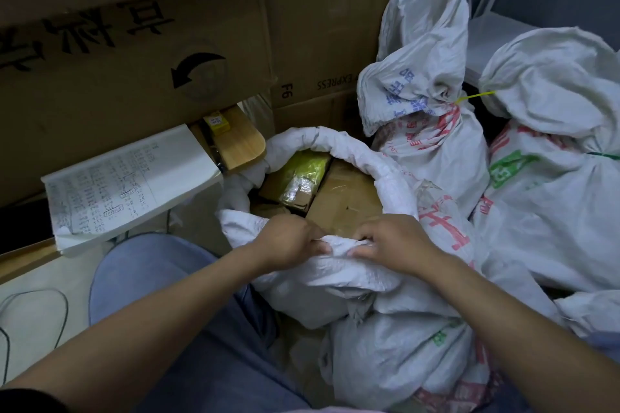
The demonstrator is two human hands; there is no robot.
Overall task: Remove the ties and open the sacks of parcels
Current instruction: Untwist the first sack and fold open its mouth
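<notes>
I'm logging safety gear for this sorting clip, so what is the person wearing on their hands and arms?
Nothing on the left hand or right hand: no gloves, rings or watch in view. Both forearms are bare; a dark sleeve shows only at the left arm's upper end.

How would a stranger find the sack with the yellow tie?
Look right of the cardboard boxes, behind the open sack. A tall white sack stands there, printed blue and red. Only its neck has a yellow tie; its neighbour wears green.
</notes>
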